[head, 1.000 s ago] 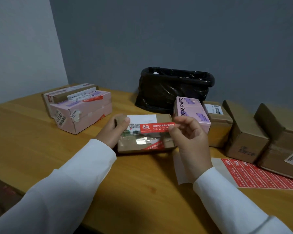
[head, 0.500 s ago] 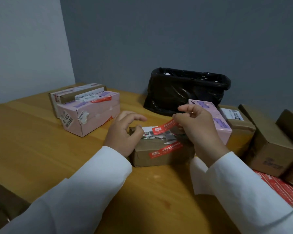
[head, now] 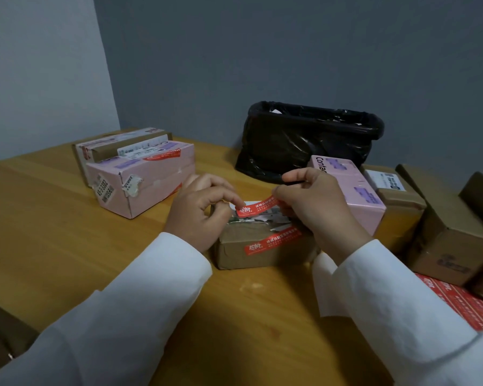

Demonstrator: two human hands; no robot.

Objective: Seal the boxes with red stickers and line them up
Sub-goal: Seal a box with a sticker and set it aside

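A small brown cardboard box [head: 262, 252] lies on the wooden table [head: 67, 232] in front of me, with one red sticker [head: 272, 240] stuck along its front face. A second red sticker [head: 258, 208] is stretched just above the box top. My left hand [head: 201, 215] pinches its left end and my right hand [head: 318, 210] pinches its right end. The box's right side is hidden behind my right hand.
A pink box [head: 142, 176] and a brown box [head: 117, 146] stand side by side at the left. A black bin bag [head: 307, 140] sits at the back. Another pink box [head: 354, 190] and several brown boxes [head: 444, 240] stand at the right, by a red sticker sheet [head: 463, 305].
The box now lies flat on the table. My left hand left its side and took the sticker's left end. The view shifted left.
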